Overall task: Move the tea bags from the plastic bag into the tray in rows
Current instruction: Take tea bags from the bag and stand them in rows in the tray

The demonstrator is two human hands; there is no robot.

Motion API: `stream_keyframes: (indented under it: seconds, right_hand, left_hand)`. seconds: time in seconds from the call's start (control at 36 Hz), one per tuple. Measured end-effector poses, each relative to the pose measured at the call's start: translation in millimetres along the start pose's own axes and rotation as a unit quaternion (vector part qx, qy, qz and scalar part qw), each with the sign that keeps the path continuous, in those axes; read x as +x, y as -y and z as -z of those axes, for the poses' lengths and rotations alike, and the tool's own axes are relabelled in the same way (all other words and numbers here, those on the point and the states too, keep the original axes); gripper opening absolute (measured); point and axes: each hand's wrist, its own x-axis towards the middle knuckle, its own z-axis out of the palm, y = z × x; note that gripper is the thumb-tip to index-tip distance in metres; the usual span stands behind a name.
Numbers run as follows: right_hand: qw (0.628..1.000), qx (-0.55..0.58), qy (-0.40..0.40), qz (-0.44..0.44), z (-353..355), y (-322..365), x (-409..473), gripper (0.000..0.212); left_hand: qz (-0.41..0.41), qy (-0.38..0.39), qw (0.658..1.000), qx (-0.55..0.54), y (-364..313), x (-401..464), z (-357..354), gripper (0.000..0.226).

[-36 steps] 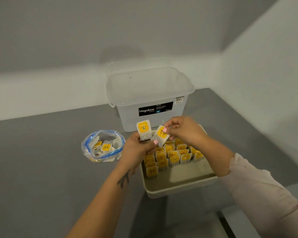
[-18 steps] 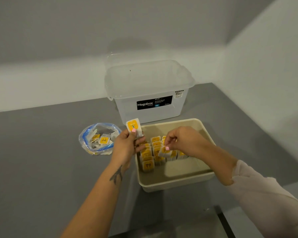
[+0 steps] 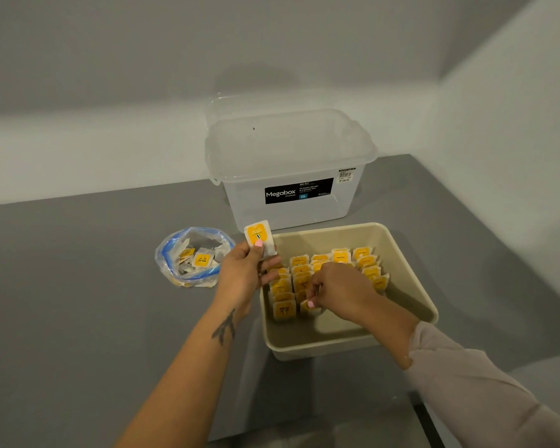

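Two tea bags pinched: left hand (image 3: 244, 273) raised, right hand (image 3: 335, 291) in tray (image 3: 411, 279).

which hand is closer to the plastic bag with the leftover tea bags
Left. The left hand, holding a tea bag upright, sits just right of the plastic bag. The right hand is farther right, down inside the tray.

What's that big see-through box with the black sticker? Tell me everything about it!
The storage box looks like cloudy clear plastic, with a rim at the top and a lid on it. Its black label reads "Megabox Storage" and "12L", and a small price sticker sits near its upper right corner. It stands upright on the grey table, just behind the beige tray. Nothing shows inside, and no hand touches it.
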Motion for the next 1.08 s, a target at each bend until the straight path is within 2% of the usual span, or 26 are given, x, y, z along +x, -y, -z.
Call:
stream_keyframes:
  seconds: [0.08, 0.22, 0.5, 0.58, 0.75, 0.86, 0.97, 1.08]
  right_hand:
    - [1.0, 0.013, 0.001, -0.007, -1.5, 0.5, 0.5, 0.005]
    - [1.0, 0.019, -0.007, -0.009, -2.5, 1.1, 0.6, 0.004]
    - [1.0, 0.022, -0.02, -0.007, -0.1, -0.8, 0.5, 0.011]
    - [0.997, 0.071, -0.041, -0.012, 10.9, 0.5, 0.2, 0.012]
    - [0.974, 0.187, -0.128, 0.012, 46.8, 16.8, 0.8, 0.014]
    - [0.97, 0.206, -0.126, 0.031, 65.0, 24.6, 2.2, 0.026]
    - [0.978, 0.172, -0.118, 0.027, 70.9, 22.7, 2.2, 0.006]
    - [0.979, 0.164, -0.119, 0.024, 72.0, 16.3, -2.3, 0.004]
  left_hand:
    - [0.001, 0.001, 1.0, 0.001, -1.1, -1.5, -0.3, 0.017]
    - [0.003, 0.0, 1.0, 0.005, -2.0, -2.1, -0.4, 0.022]
    - [0.008, 0.01, 1.0, 0.008, -5.0, -4.4, -0.8, 0.012]
    - [0.006, 0.021, 1.0, 0.015, -6.0, -5.7, -0.2, 0.013]
    - [-0.053, 0.061, 0.987, 0.138, -9.1, -12.1, -7.6, 0.017]
    - [-0.138, 0.065, 0.946, 0.285, -8.2, -15.1, -15.3, 0.015]
    - [-0.162, 0.066, 0.917, 0.359, -7.2, -16.9, -22.6, 0.009]
    - [-0.171, 0.064, 0.91, 0.372, -6.3, -17.3, -25.5, 0.023]
